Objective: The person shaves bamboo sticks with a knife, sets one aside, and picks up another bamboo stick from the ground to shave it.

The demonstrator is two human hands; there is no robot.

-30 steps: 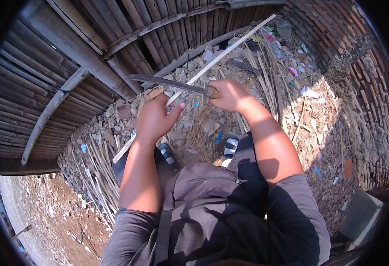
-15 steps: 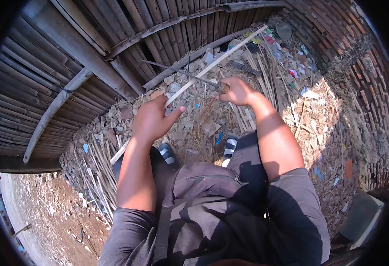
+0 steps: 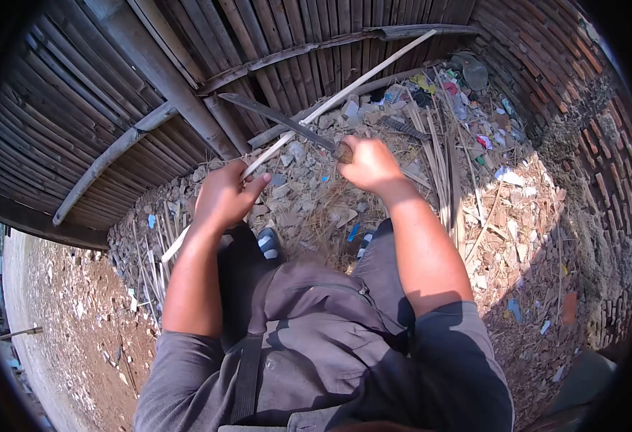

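Note:
My left hand [image 3: 222,194] is closed around a long pale bamboo strip [image 3: 370,75], its thumb sticking out. The strip runs from beside my left forearm up toward the slatted wall. In my right hand [image 3: 372,165] is the wooden handle of a machete [image 3: 262,111], gripped in closed fingers. Its long dark blade points up and left and crosses the strip beyond my left hand. Whether blade and strip touch there, I cannot tell.
A bamboo-slat wall [image 3: 136,93] rises ahead and left, a brick wall [image 3: 546,65] at right. Rubble and litter cover the ground between. Long bamboo strips [image 3: 442,165] lie right of centre. My sandalled foot [image 3: 269,245] stands below my hands.
The machete blade has turned, showing more of its flat side, and its tip sits a little lower left. Both hands appear slightly further left as the view has shifted.

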